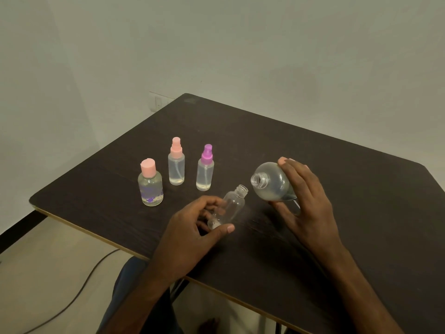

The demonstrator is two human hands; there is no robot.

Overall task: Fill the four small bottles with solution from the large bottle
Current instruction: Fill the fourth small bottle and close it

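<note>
With my left hand [192, 229] curled round the tilted, uncapped small clear plastic bottle [232, 206] and my right hand [307, 198] gripping the round clear large bottle [271, 180] tipped just beside it (mouths not touching), I feared the solution [275, 195] would spill between them.

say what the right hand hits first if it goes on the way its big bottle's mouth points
Probably the open neck of the small bottle in the left hand, just beyond the mouth of the big bottle; depth is unclear.
</note>
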